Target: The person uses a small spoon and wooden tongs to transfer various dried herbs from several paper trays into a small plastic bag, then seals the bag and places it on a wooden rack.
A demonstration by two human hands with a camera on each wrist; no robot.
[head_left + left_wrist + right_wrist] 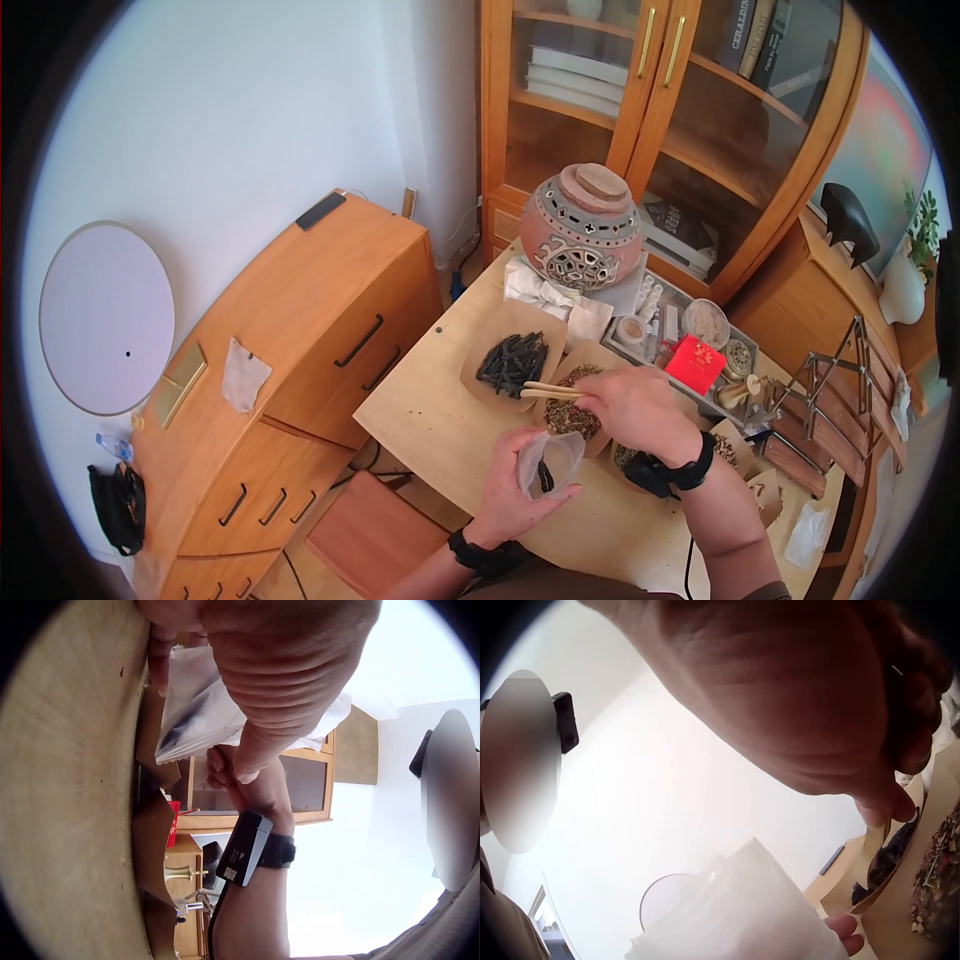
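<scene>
My left hand [500, 500] holds a small translucent bag [565, 455] with its mouth spread. A dark strip shows inside it, and the bag's pale, crimped edge appears close up in the left wrist view. With my right hand [640, 408] I pinch wooden tongs [548, 391], their tips at the near edge of a pile of dark dried strips [513, 362]. Those strips lie in a brown paper tray [476, 388] just beyond the bag. Beneath the tongs and my right hand is a second tray of mixed dried herbs [572, 418].
More paper trays stand to the right, partly behind my right arm. A patterned clay pot [583, 232], a red packet [694, 364] and a folding wooden rack [835, 410] occupy the table's far and right sides. A drawer cabinet [300, 330] stands left.
</scene>
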